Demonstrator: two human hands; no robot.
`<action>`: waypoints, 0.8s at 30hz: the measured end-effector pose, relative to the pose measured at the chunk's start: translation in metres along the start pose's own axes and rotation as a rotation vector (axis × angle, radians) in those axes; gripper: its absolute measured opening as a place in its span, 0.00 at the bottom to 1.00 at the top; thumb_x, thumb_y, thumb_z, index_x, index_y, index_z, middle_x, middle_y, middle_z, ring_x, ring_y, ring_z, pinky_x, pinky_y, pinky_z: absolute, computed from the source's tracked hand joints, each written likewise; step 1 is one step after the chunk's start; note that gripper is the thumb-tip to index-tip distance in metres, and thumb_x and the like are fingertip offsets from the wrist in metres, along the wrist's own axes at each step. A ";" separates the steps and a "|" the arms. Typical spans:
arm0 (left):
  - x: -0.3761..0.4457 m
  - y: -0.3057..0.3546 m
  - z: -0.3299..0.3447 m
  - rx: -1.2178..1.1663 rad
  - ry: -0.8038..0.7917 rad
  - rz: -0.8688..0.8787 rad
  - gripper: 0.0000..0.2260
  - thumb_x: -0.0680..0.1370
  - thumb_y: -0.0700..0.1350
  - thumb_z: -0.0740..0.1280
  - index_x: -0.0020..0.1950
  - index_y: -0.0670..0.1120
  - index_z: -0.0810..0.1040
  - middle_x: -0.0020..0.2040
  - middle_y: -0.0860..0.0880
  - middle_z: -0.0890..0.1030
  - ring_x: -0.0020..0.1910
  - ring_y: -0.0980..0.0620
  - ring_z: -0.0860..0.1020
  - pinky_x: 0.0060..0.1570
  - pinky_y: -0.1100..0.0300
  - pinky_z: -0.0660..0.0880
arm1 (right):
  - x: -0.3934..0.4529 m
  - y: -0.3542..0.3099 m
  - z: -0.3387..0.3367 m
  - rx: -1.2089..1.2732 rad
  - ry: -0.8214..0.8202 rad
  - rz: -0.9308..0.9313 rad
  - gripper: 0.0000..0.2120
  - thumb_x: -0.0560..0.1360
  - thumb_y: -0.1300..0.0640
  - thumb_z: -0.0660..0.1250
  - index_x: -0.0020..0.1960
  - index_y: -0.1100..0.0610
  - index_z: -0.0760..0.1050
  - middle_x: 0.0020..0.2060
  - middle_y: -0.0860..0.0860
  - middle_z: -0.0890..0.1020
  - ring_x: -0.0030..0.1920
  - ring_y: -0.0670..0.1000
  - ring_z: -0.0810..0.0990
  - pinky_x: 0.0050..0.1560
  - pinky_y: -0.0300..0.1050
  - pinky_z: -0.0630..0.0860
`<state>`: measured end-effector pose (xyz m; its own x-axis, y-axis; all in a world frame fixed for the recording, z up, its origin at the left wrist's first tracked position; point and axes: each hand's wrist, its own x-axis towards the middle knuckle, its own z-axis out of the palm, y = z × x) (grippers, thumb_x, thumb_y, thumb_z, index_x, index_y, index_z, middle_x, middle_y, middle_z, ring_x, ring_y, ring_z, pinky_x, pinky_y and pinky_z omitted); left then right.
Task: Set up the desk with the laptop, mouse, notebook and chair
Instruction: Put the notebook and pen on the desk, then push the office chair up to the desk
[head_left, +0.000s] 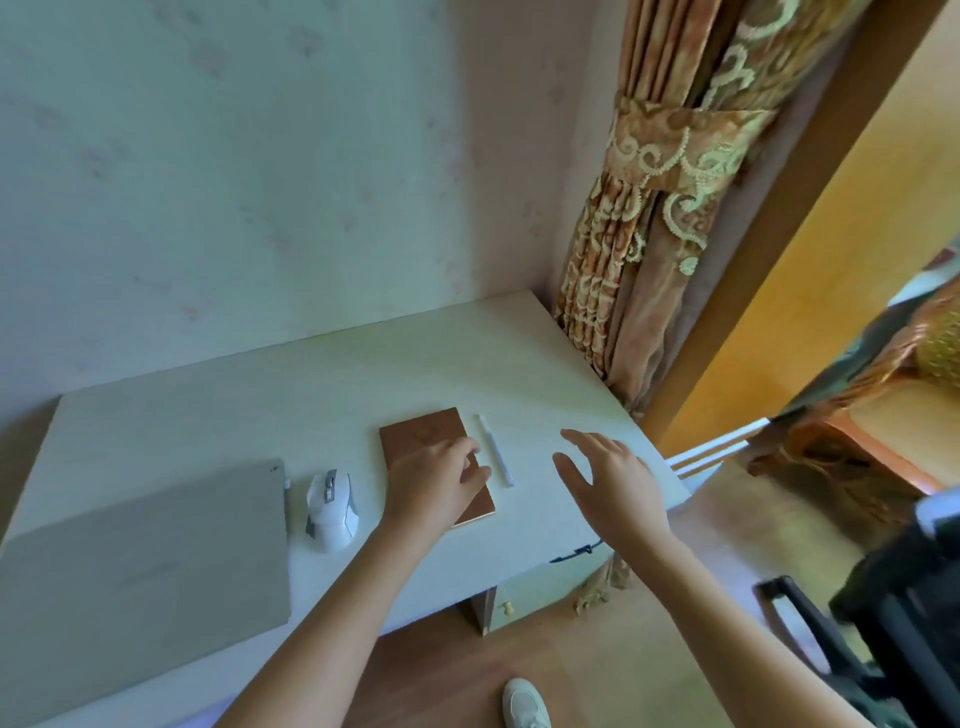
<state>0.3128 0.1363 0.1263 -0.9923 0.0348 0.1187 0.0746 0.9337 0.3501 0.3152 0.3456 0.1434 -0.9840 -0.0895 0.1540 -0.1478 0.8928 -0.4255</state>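
Observation:
A closed grey laptop (145, 551) lies at the left of the white desk (322, 374). A white mouse (331, 508) sits just right of it. Further right lies a brown notebook (423, 434), with a white pen (494, 450) beside its right edge. My left hand (436, 480) rests on the notebook's near half, fingers relaxed and bent over the cover. My right hand (605, 480) hovers open above the desk's right end, holding nothing. Part of a black chair (893, 597) shows at the lower right, away from the desk.
A patterned curtain (660, 208) hangs at the desk's far right corner beside a wooden door frame (779, 249). A black cable (576, 552) hangs over the desk's near edge. My white shoe (524, 704) stands on the wooden floor below.

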 end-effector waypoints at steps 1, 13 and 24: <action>-0.004 0.006 -0.003 0.004 0.001 0.048 0.14 0.77 0.58 0.63 0.60 0.54 0.77 0.50 0.56 0.83 0.50 0.55 0.80 0.43 0.61 0.71 | -0.012 0.000 -0.005 -0.012 0.008 0.023 0.19 0.77 0.44 0.58 0.66 0.49 0.72 0.61 0.47 0.79 0.61 0.51 0.75 0.58 0.49 0.73; -0.044 0.111 0.008 0.020 -0.158 0.482 0.18 0.77 0.58 0.62 0.66 0.54 0.71 0.58 0.55 0.80 0.55 0.51 0.78 0.50 0.57 0.72 | -0.140 0.039 -0.068 -0.192 0.104 0.309 0.19 0.77 0.43 0.59 0.65 0.48 0.72 0.61 0.46 0.79 0.61 0.50 0.75 0.58 0.48 0.70; -0.063 0.288 0.063 -0.040 -0.239 0.818 0.18 0.77 0.58 0.63 0.66 0.55 0.71 0.58 0.55 0.80 0.56 0.51 0.78 0.51 0.55 0.73 | -0.232 0.151 -0.147 -0.253 0.253 0.589 0.18 0.77 0.45 0.60 0.64 0.49 0.73 0.57 0.46 0.80 0.57 0.50 0.77 0.55 0.46 0.72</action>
<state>0.3910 0.4256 0.1609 -0.6179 0.7717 0.1506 0.7762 0.5683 0.2729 0.5361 0.5656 0.1742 -0.8352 0.5204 0.1777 0.4624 0.8395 -0.2852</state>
